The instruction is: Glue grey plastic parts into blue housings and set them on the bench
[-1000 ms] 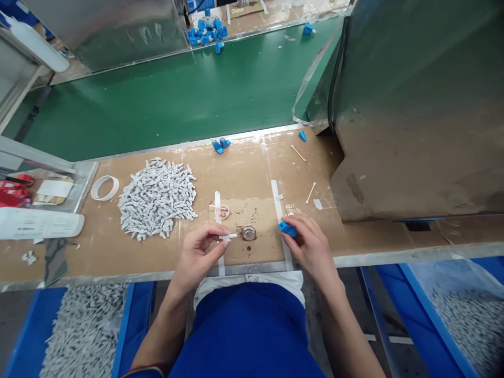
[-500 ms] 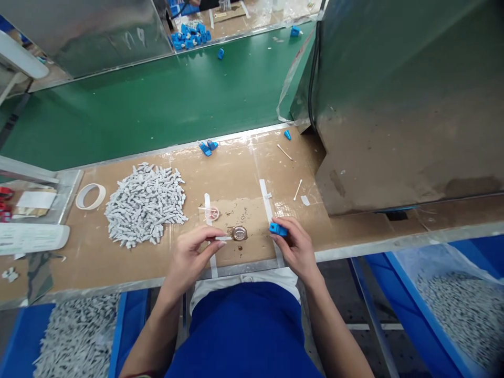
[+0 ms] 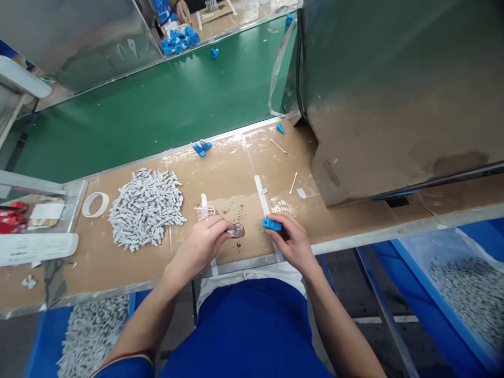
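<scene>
Blue plastic piece (image 3: 272, 224) sits pinched in the fingertips of the right hand (image 3: 291, 242), its long axis running roughly left to right, level with the brown worktop (image 3: 236, 173) and just above it. Largest nearby, a grey metal housing (image 3: 394, 94) rises to the right of that hand and beyond it, closing off that side, while the green belt (image 3: 157, 105) stretches wide past the worktop's far edge. Left of the left hand (image 3: 202, 245) lies a heap of grey parts (image 3: 145, 207), then a tape ring (image 3: 95, 203) farther out; bare board lies between heap and hand. The worktop's near metal edge runs just under both wrists. The left hand is closed narrow on a thin white stick (image 3: 229, 231), whose tip points right at a small round metal cup (image 3: 238, 230) between the two hands.
</scene>
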